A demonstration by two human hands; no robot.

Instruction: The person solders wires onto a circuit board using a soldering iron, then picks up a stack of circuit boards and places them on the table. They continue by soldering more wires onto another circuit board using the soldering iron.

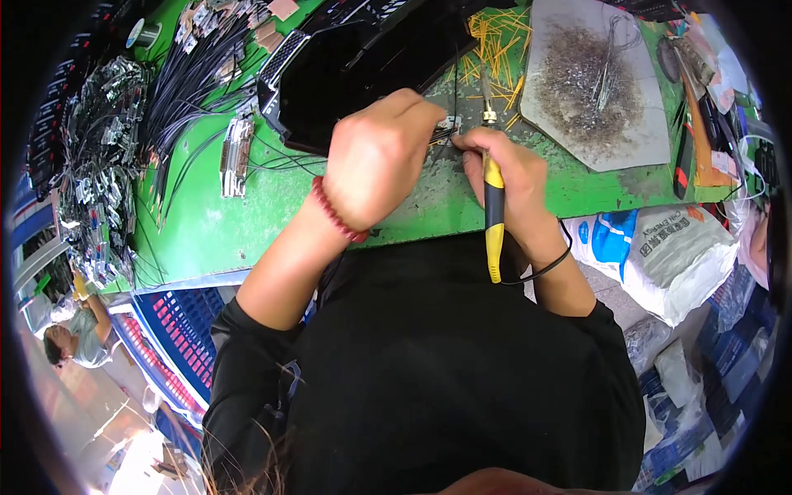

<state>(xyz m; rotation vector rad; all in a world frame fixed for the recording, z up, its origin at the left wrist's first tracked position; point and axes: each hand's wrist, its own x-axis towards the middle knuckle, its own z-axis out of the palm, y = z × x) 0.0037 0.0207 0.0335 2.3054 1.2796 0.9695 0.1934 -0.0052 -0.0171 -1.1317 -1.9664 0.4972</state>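
1. Gripping the soldering iron (pixel 493 205) in your right hand (pixel 518 169), you are curling your fingers around its yellow-and-black handle; the metal end is pointing away from you, probably keeping heat off your skin.
2. Your left hand (pixel 375 161) is bending inward, fingers folded; its fingertips are hiding, so I cannot tell whether they are gripping anything.
3. A small part (pixel 450 122) is sitting between both hands, within reach of either, likely for fine control.
4. The speckled grey slab (pixel 648 144) is lying beyond your right hand, apparently catching scraps; thin wire (pixel 609 70) is resting on it, yellow sticks (pixel 505 37) are scattering beside it.
5. Dark cables (pixel 177 103) and metal pieces (pixel 99 186) are crowding the left.
6. The green bench (pixel 285 210) is showing scuffs near you.
7. Around it, a white bag (pixel 681 260) is standing right; a blue crate (pixel 177 330) and another person (pixel 82 334) are appearing left.
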